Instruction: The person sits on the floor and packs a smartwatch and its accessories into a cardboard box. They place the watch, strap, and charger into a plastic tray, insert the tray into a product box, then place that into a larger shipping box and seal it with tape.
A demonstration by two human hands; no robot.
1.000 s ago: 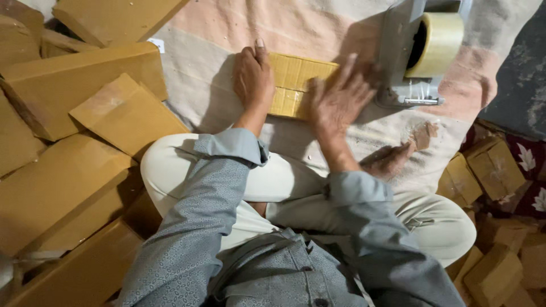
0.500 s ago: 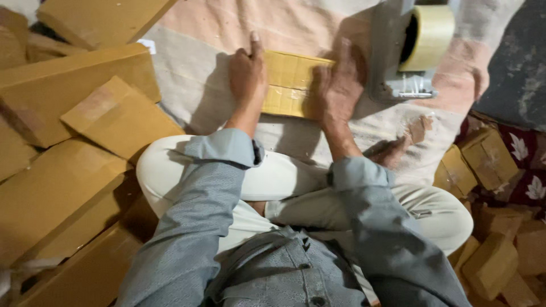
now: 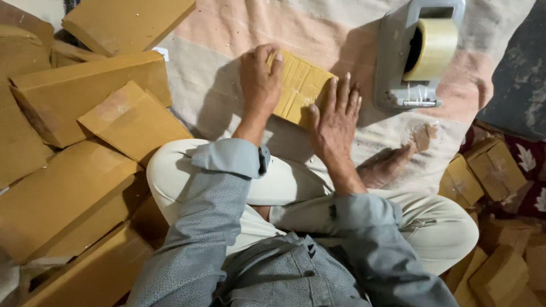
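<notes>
A small flat yellow-brown cardboard box lies on the cloth in front of my crossed legs, turned at a slant. My left hand grips its left end, fingers curled over the far edge. My right hand rests flat with fingers spread against the box's near right side. A grey tape dispenser with a roll of clear tape stands just right of the box.
Large flat cardboard boxes are piled at my left, and one more lies at the top left. Several small boxes are heaped at the right near my bare foot. A beige and pink cloth covers the floor.
The box has been turned from lying square to a slant. My left hand has shifted onto its far left end, and my right hand has slid down to the near right side.
</notes>
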